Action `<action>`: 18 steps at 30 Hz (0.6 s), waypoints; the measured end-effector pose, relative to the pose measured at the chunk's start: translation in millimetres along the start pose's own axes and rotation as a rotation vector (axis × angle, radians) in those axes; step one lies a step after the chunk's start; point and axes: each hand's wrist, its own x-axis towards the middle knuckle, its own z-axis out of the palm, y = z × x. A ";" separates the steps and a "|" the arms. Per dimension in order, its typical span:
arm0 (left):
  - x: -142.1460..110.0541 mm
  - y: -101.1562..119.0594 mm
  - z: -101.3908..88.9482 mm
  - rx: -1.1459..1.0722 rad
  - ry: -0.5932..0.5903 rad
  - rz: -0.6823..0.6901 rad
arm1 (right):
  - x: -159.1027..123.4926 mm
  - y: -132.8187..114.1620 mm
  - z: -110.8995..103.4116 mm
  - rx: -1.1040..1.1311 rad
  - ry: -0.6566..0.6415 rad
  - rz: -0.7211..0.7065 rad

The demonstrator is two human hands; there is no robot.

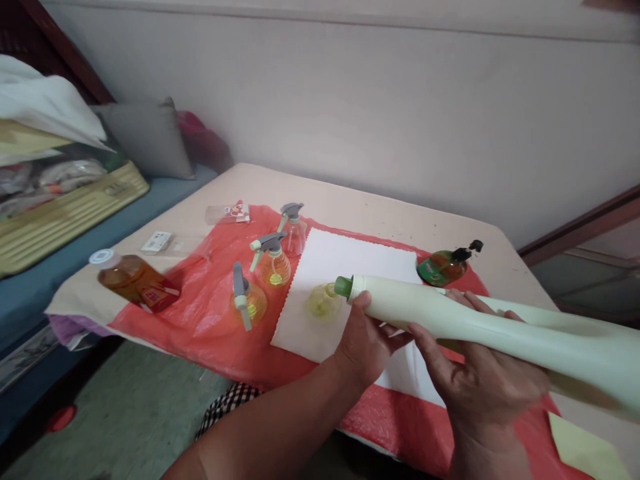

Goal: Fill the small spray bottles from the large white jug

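Note:
A large pale green jug (480,320) with a green spout lies tilted across my hands, spout pointing left. My left hand (365,343) is closed around its neck just behind the spout. My right hand (480,377) wraps the body from below. The spout hangs over a small open yellow bottle (323,301) standing on a white cloth (340,267).
Three small spray bottles (273,260) stand on a red plastic sheet (210,313) left of the cloth. An amber bottle (133,280) lies at the table's left edge, a green pump bottle (443,265) at the back. A bed with pillows is at left.

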 end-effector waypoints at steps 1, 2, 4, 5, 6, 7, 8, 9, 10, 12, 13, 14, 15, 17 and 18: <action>-0.2 0.0 -0.1 0.000 -0.002 -0.002 | -0.2 0.0 0.0 -0.002 -0.001 0.002; -0.3 0.0 -0.2 0.000 -0.005 -0.002 | -0.5 0.0 0.0 -0.004 -0.001 0.005; -0.3 0.2 -0.3 0.001 -0.008 0.001 | -0.9 0.0 0.1 -0.006 -0.005 0.013; -0.2 0.3 -0.4 0.001 -0.006 0.004 | -1.1 0.0 0.1 -0.007 -0.007 0.016; 0.0 0.3 -0.4 0.002 -0.004 0.006 | -1.3 0.1 0.2 -0.007 -0.010 0.019; 0.3 0.3 -0.5 0.001 -0.004 0.008 | -1.4 0.1 0.2 -0.008 -0.012 0.020; 0.5 0.3 -0.5 0.001 -0.004 0.010 | -1.5 0.0 0.3 -0.007 -0.011 0.021; 0.8 0.2 -0.5 0.001 -0.004 0.010 | -1.5 -0.1 0.3 -0.005 -0.009 0.022; 0.9 0.2 -0.4 0.001 -0.004 0.011 | -1.4 -0.2 0.4 -0.002 -0.008 0.021; 0.8 0.2 -0.2 0.003 -0.003 0.010 | -0.9 -0.6 0.3 0.001 -0.006 0.027; 0.6 0.3 -0.1 0.003 -0.001 0.008 | -0.5 -0.8 0.3 0.000 -0.008 0.026; 0.4 0.4 -0.1 0.001 0.000 0.005 | -0.1 -0.9 0.2 -0.002 -0.010 0.022; 0.3 0.5 -0.1 -0.001 -0.003 0.003 | 0.2 -0.9 0.2 -0.002 -0.010 0.020; 0.2 0.6 -0.4 -0.006 -0.012 0.006 | 0.6 -0.8 0.2 0.000 -0.005 0.019; 0.3 0.6 -0.6 -0.007 -0.014 0.008 | 0.7 -0.6 0.3 0.001 -0.004 0.018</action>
